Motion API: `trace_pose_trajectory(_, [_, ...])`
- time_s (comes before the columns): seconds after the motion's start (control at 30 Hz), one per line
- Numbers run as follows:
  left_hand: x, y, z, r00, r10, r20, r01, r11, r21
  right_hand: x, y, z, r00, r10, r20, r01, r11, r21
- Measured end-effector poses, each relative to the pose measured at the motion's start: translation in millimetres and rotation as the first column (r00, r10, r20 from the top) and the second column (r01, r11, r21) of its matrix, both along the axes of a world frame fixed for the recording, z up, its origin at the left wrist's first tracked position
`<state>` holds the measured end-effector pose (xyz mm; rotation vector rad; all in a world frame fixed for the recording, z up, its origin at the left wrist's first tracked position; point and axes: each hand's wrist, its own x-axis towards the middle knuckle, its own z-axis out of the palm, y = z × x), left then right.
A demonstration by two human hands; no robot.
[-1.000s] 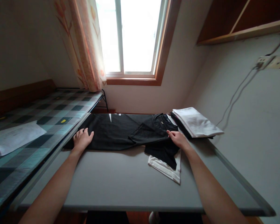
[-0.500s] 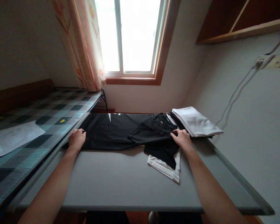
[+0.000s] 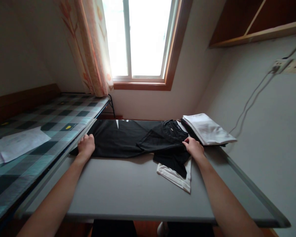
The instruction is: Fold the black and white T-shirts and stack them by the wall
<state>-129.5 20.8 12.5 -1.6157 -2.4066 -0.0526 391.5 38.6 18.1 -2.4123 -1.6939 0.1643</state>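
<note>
A black T-shirt (image 3: pixel 115 140) lies folded lengthwise across the far part of the grey table, its collar to the right and its hem to the left. My left hand (image 3: pixel 86 144) is closed on the hem end. At the collar end, my right hand (image 3: pixel 193 146) pinches the shirt's edge between thumb and fingers. One black sleeve (image 3: pixel 174 163) points toward me, with a white sleeve (image 3: pixel 176 180) sticking out from under it. Most of that white garment is hidden beneath the black one.
Folded clothes, a white piece (image 3: pixel 206 128) on top, sit at the table's (image 3: pixel 128 191) far right corner. Left of the table stands a bed with a checked mattress (image 3: pixel 64 138) and papers (image 3: pixel 22 144) on it. A wall with a socket (image 3: pixel 281 65) and hanging cord bounds the right.
My left hand has shifted slightly right and turned, its fingers now curled into a fist at the hem. My right hand stays at the collar end with its fingers pinched closer.
</note>
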Motion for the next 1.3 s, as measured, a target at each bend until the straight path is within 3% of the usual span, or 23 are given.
trace_pose_trajectory(0.1, [2.4, -5.5, 1.0, 0.995, -0.052, -0.083, 0.052, 0.999, -0.002, 0.7, -1.0, 5.3, 1.000, 0.029, 0.009, -0.029, 0.999, -0.019])
trace_pose_trajectory(0.23, [-3.0, -14.3, 2.5, 0.993, -0.098, -0.068, 0.095, 0.994, -0.044, 8.1, -4.7, 5.6, 0.997, 0.076, 0.005, -0.076, 0.997, -0.011])
trace_pose_trajectory(0.5, [-15.5, -39.3, 3.3, 0.979, -0.189, -0.075, 0.182, 0.979, -0.090, 24.7, -26.9, -7.9, 0.990, 0.138, -0.039, -0.138, 0.990, -0.001])
trace_pose_trajectory(0.87, [-29.0, -71.9, 7.0, 0.969, -0.218, -0.116, 0.196, 0.965, -0.172, 50.3, -52.8, -24.2, 0.960, 0.249, -0.129, -0.244, 0.968, 0.053])
trace_pose_trajectory(1.0, [-23.3, -71.3, 17.8, 0.979, -0.181, -0.093, 0.160, 0.966, -0.202, 52.0, -53.4, -18.9, 0.941, 0.297, -0.162, -0.297, 0.955, 0.024])
trace_pose_trajectory(1.1, [-14.9, -64.4, 21.6, 0.977, -0.178, -0.118, 0.159, 0.975, -0.154, 48.7, -51.5, -10.7, 0.946, 0.297, -0.129, -0.300, 0.954, -0.005])
trace_pose_trajectory(1.3, [9.6, -29.9, 15.0, 0.933, -0.351, -0.077, 0.350, 0.936, -0.028, 28.4, -42.4, 8.4, 0.947, 0.292, 0.133, -0.306, 0.947, 0.100])
